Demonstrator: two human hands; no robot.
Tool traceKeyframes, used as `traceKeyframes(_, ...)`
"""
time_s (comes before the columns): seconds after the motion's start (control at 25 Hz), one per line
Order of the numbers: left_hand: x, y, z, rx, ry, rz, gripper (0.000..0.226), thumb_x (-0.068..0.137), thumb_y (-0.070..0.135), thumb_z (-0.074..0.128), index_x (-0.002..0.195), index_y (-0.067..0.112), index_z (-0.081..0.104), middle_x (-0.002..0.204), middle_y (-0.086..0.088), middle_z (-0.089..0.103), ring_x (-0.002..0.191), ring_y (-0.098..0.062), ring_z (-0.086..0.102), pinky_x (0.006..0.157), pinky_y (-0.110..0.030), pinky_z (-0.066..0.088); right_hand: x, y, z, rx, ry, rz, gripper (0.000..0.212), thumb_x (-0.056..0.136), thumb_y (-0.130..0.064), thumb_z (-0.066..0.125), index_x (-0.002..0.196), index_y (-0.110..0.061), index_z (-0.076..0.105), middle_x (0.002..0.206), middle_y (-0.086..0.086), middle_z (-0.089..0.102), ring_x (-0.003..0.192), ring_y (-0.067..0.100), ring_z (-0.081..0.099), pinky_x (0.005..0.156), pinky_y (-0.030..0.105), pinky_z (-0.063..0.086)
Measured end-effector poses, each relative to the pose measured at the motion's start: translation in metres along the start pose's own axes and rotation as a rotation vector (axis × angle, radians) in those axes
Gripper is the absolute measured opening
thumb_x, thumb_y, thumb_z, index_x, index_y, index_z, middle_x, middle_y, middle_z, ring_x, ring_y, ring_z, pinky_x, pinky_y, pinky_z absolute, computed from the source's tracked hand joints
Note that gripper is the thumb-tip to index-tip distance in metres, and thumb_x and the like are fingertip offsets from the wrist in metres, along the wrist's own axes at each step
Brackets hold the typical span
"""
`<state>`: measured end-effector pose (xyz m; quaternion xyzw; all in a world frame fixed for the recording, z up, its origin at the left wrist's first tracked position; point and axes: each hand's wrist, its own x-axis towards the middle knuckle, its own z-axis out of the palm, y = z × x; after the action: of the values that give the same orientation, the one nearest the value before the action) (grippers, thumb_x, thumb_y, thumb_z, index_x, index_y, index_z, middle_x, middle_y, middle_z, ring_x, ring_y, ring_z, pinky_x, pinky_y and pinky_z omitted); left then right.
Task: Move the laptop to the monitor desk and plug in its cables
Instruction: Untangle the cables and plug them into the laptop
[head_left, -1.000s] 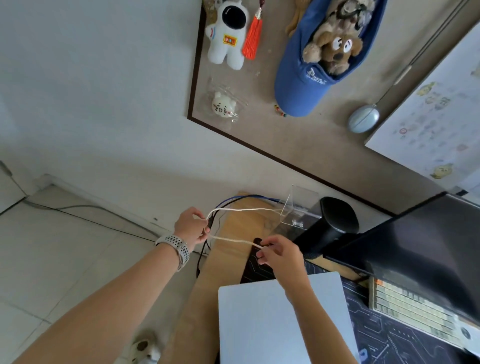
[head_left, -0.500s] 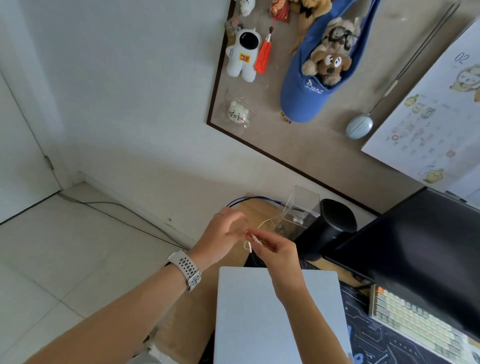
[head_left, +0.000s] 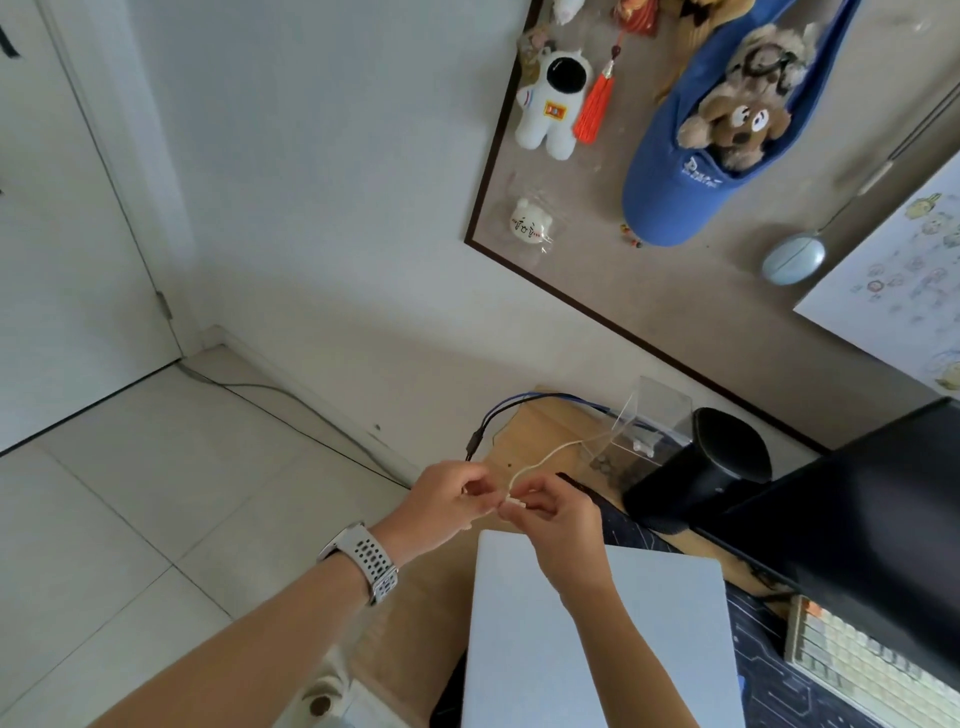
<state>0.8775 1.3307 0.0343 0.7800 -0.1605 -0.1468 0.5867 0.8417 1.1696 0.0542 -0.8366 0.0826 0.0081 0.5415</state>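
Laptop (head_left: 597, 639), a closed pale silver-blue slab, lies flat on the wooden desk (head_left: 530, 431) at the bottom centre, its near half over a dark printed desk mat (head_left: 769, 670) and its left edge close to the desk's left edge. Compared with one second ago, the two hands, then held apart with a thin white cable (head_left: 540, 462) stretched between them, are now brought together just beyond the laptop's far edge, and the cable hangs slack in a short loop running back toward a clear acrylic box (head_left: 644, 426). The left hand (head_left: 447, 504), wearing a white perforated watch band (head_left: 371, 564), has its fingers curled and pinches the cable's end; the right hand (head_left: 556, 519) pinches the small white connector against it, fingertips of both hands touching. A black cylindrical speaker (head_left: 701, 467) stands just right of the hands, with the black monitor (head_left: 857, 530) beyond it and a pale keyboard (head_left: 872, 670) beneath the screen. A blue and black cable (head_left: 524, 402) drops over the desk's far left corner. Left of the desk, pale tiled floor (head_left: 156, 493) lies open up to the white door (head_left: 62, 234).
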Motion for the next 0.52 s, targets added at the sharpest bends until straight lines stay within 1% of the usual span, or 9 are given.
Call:
traceKeyframes(0.08,0.004,-0.010,-0.007,-0.033,-0.063,-0.068,0.014,0.089,0.016,0.062,0.077,0.020,0.065,0.065,0.008,0.055,0.060,-0.007,0.053,0.067,-0.034,0.058,0.009,0.007,0.006,-0.049,-0.020,-0.001,0.017,0.070,-0.011,0.081,0.073,-0.019,0.065,0.072,0.006,0.068,0.070,0.018,0.069,0.069,0.029,0.058)
traceKeyframes(0.12,0.007,-0.015,-0.010,-0.012,-0.093,-0.077,0.014,0.089,0.014,0.062,0.077,0.020,0.066,0.065,0.007,0.056,0.059,-0.007,0.054,0.067,-0.033,0.058,0.015,0.010,0.008,-0.073,-0.043,0.011,0.018,0.069,-0.010,0.081,0.071,-0.019,0.065,0.071,0.006,0.068,0.070,0.019,0.069,0.067,0.027,0.058)
traceKeyframes(0.2,0.015,-0.028,-0.013,0.092,-0.114,-0.062,0.011,0.088,0.012,0.063,0.078,0.012,0.068,0.066,-0.001,0.060,0.059,-0.007,0.054,0.064,-0.022,0.054,0.026,0.016,0.014,-0.099,-0.108,0.079,0.016,0.070,-0.007,0.079,0.076,-0.016,0.068,0.074,0.007,0.071,0.072,0.017,0.070,0.070,0.027,0.058)
traceKeyframes(0.24,0.018,-0.033,-0.013,0.150,-0.101,-0.055,0.011,0.087,0.012,0.064,0.078,0.008,0.068,0.067,-0.004,0.063,0.060,-0.008,0.055,0.061,-0.016,0.050,0.030,0.018,0.016,-0.105,-0.150,0.110,0.014,0.072,-0.004,0.077,0.081,-0.013,0.069,0.077,0.007,0.072,0.075,0.017,0.071,0.075,0.030,0.059)
traceKeyframes(0.32,0.023,-0.045,-0.010,0.227,-0.072,-0.079,0.012,0.086,0.010,0.064,0.075,0.005,0.066,0.066,-0.002,0.062,0.063,-0.013,0.058,0.058,-0.011,0.041,0.040,0.026,0.021,-0.183,-0.182,0.132,0.016,0.077,0.002,0.069,0.087,-0.011,0.070,0.078,0.004,0.073,0.076,0.012,0.071,0.079,0.034,0.059)
traceKeyframes(0.36,0.025,-0.053,-0.009,0.240,-0.080,-0.104,0.013,0.086,0.009,0.063,0.074,0.005,0.065,0.066,-0.001,0.062,0.066,-0.016,0.060,0.063,-0.008,0.038,0.044,0.031,0.022,-0.262,-0.163,0.122,0.018,0.079,0.002,0.066,0.089,-0.013,0.070,0.078,-0.001,0.073,0.076,0.007,0.071,0.080,0.031,0.059)
traceKeyframes(0.4,0.026,-0.061,-0.007,0.245,-0.101,-0.124,0.015,0.086,0.008,0.062,0.072,0.007,0.065,0.066,-0.002,0.063,0.066,-0.017,0.061,0.072,-0.009,0.038,0.047,0.036,0.024,-0.357,-0.145,0.104,0.020,0.080,0.000,0.065,0.091,-0.016,0.070,0.080,-0.007,0.072,0.076,0.003,0.069,0.079,0.026,0.058)
traceKeyframes(0.44,0.027,-0.069,-0.005,0.249,-0.123,-0.140,0.017,0.086,0.007,0.062,0.070,0.009,0.063,0.065,-0.001,0.062,0.064,-0.014,0.060,0.083,-0.015,0.039,0.050,0.042,0.024,-0.449,-0.146,0.097,0.020,0.081,-0.004,0.066,0.093,-0.019,0.071,0.083,-0.012,0.071,0.078,-0.001,0.067,0.078,0.020,0.056)
traceKeyframes(0.52,0.025,-0.082,-0.002,0.241,-0.162,-0.173,0.027,0.086,0.005,0.060,0.063,0.017,0.057,0.060,0.006,0.057,0.058,-0.006,0.052,0.096,-0.034,0.041,0.052,0.053,0.022,-0.613,-0.216,0.138,0.020,0.083,-0.015,0.068,0.100,-0.025,0.070,0.096,-0.016,0.069,0.085,-0.003,0.061,0.074,0.010,0.047)
